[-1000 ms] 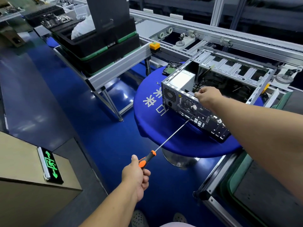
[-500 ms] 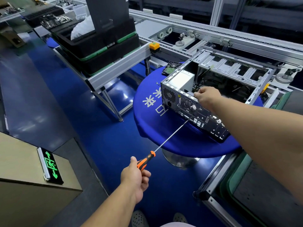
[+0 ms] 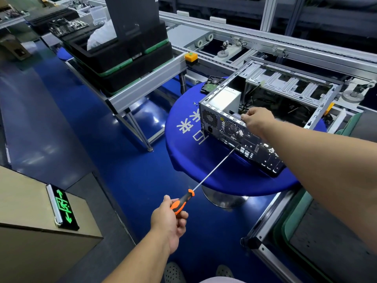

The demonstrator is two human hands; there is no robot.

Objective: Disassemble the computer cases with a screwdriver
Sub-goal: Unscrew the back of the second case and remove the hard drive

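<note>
Low at the left of your view, your left hand (image 3: 170, 218) curls its fingers and thumb round the orange-and-black handle of the screwdriver (image 3: 212, 170). Its long thin shaft runs up and to the right, and the tip meets the rear panel of the computer case (image 3: 234, 131) just below the fan grille. Whether the tip sits in a screw head is too small to tell, so check the seating before you turn. Keep the shaft square to the panel and push along its line as you twist, since a shaft this long probably wanders easily.

That case lies on the round blue table (image 3: 204, 168), open side up, rear panel facing you. Its long axis runs from near left to far right, away from you.

Further right, your right hand (image 3: 256, 121) grips the top edge of the rear panel, fingers curled over it. Press down there to stop the case sliding.
</note>
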